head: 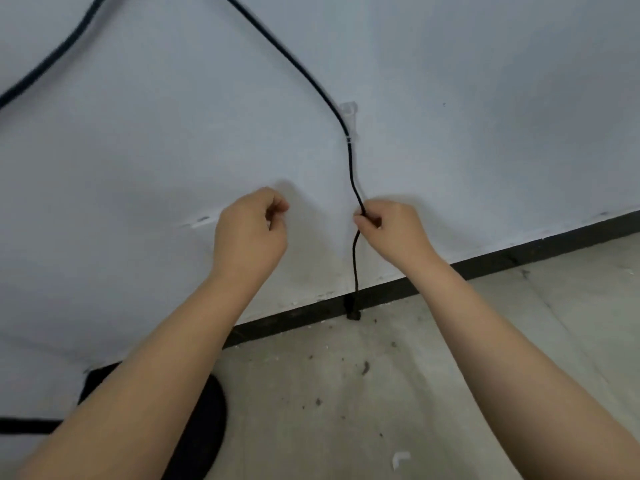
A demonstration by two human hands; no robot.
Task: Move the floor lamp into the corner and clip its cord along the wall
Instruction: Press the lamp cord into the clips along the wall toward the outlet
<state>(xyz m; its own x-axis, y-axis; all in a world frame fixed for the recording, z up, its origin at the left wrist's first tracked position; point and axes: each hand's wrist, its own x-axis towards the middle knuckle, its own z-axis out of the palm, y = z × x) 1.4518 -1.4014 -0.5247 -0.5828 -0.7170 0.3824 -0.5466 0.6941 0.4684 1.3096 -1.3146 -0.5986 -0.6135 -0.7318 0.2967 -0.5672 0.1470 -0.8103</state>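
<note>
A black lamp cord (287, 60) runs down the white wall (138, 150) from the top edge, passes through a clear plastic clip (349, 123) stuck on the wall, then drops to its plug end (353, 311) at the dark baseboard. My right hand (388, 230) pinches the cord below the clip. My left hand (252, 230) is curled with fingertips pinched together a little left of the cord; whether something small is in it, I cannot tell. The lamp's round black base (204, 420) sits on the floor at lower left, partly hidden by my left forearm.
A second stretch of black cord (52, 60) arcs across the upper left of the wall. The black baseboard (519, 258) meets a dusty concrete floor (381, 393). A small white clip piece (400, 459) lies on the floor near the bottom edge.
</note>
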